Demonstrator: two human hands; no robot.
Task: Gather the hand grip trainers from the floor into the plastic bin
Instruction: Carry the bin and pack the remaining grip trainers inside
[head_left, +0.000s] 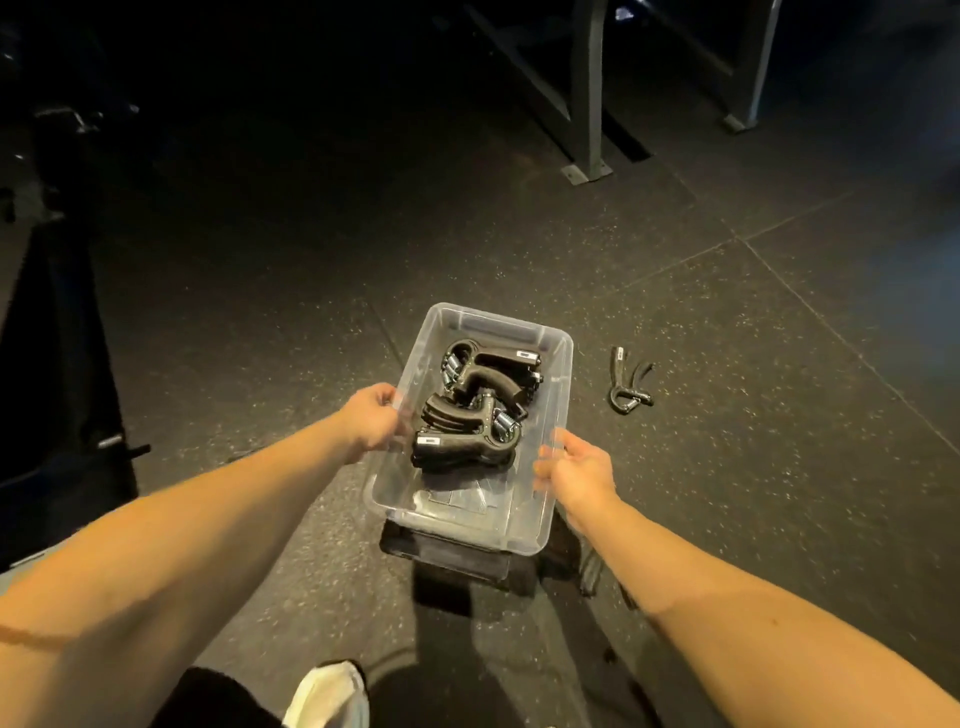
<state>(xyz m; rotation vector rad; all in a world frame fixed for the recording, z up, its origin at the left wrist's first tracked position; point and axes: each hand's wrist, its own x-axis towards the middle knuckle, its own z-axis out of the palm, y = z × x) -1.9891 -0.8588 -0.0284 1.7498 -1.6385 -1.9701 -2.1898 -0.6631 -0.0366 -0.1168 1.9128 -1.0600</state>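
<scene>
A clear plastic bin (550, 353) is lifted a little off the dark floor, its shadow beneath it. My left hand (371, 421) grips its left rim and my right hand (576, 475) grips its right rim. Inside the bin lie several black hand grip trainers (470, 410) with metal springs, piled toward the far half. One more black grip trainer (628, 382) lies on the floor just right of the bin. Another dark object (592, 569) shows partly below the bin's near right corner.
Speckled rubber floor tiles stretch all around. Grey metal frame legs (589, 104) stand at the back right. A dark bench or bag (62, 364) sits at the left. My white shoe (327, 696) shows at the bottom edge.
</scene>
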